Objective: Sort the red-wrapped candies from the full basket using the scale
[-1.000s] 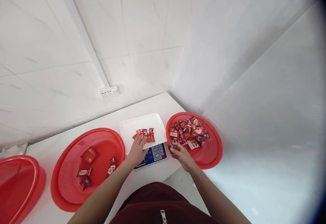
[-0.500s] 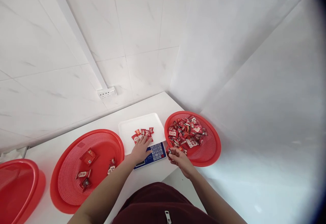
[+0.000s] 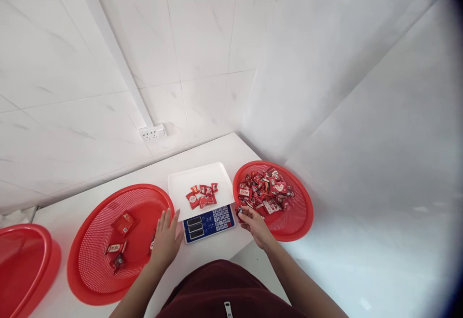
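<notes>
My left hand [image 3: 166, 241] is open, fingers spread, over the right rim of the middle red basket [image 3: 87, 279], which has several wrapped candies in it. Pinched in my right hand [image 3: 255, 224] is a small dark-and-red wrapped candy [image 3: 239, 210], held at the near left rim of the right-hand red basket [image 3: 304, 212]. That basket contains a heap of red and pink candy packets [image 3: 265, 188]. Between the two hands stands a digital scale [image 3: 209, 224] with a blue keypad. Several red candy packets [image 3: 202, 195] lie on its white tray [image 3: 183, 179].
A third red container [image 3: 47, 245] stands at the far left of the white table [image 3: 144, 176]. Behind runs a tiled wall with a power socket [image 3: 152, 132]. A grey-white wall [image 3: 343, 139] rises on the right, close to the right-hand basket.
My left hand has moved left off the scale tray to the middle basket's rim, uncovering the packets and displays. My right hand still holds its candy, shifted slightly left.
</notes>
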`<state>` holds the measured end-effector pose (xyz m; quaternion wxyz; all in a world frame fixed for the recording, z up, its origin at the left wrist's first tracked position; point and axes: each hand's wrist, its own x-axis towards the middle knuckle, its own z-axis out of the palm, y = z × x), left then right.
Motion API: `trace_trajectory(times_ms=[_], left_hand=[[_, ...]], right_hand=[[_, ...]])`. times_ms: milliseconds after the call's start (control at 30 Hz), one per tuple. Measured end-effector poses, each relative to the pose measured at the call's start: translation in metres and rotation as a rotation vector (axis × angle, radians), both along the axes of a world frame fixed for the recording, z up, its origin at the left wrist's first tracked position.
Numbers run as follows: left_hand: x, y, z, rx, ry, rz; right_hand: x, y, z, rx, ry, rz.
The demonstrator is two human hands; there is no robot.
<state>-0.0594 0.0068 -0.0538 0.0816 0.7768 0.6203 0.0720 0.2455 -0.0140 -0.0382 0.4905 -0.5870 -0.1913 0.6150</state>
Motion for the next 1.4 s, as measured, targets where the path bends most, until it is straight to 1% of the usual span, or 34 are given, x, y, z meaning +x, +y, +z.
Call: trace_trajectory(times_ms=[67,167,300,400,533,633,767,900,1067,1200,1333,1400], left_hand=[[-0.011,-0.002,0.003,-0.059,0.036,0.064],[-0.022,-0.001,0.012,-0.203,0.023,0.089],[-0.023,0.0,0.026,-0.347,-0.047,0.136],[-0.021,-0.003,0.027,-0.432,-0.107,0.135],[-0.017,-0.01,0.019,-0.415,-0.092,0.082],[-0.016,-0.015,0.016,-0.422,-0.073,0.119],[-0.02,-0.017,0.016,-0.412,-0.043,0.132],[-0.029,-0.02,0.014,-0.4,0.036,0.148],[-0.041,-0.032,0.016,-0.32,0.107,0.2],[-0.049,-0.042,0.019,-0.27,0.129,0.218],[-0.053,-0.038,0.016,-0.252,0.079,0.21],[-0.049,-0.031,0.016,-0.191,0.051,0.21]], right_hand=[[-0.001,0.001,-0.001,-0.001,-0.001,0.003],[-0.005,0.002,-0.002,-0.005,-0.02,0.023],[-0.007,0.001,-0.003,0.001,-0.038,0.056],[-0.006,0.0,-0.005,-0.006,-0.053,0.066],[-0.005,-0.004,-0.006,-0.026,-0.064,0.072],[-0.006,-0.007,-0.004,-0.038,-0.05,0.092],[-0.007,-0.012,-0.003,-0.039,-0.06,0.108],[-0.006,-0.02,-0.008,-0.027,-0.07,0.147],[-0.003,-0.03,-0.016,-0.043,-0.076,0.177],[-0.006,-0.034,-0.017,-0.051,-0.077,0.2],[-0.01,-0.034,-0.012,-0.027,-0.092,0.216],[-0.01,-0.033,-0.01,-0.009,-0.109,0.228]])
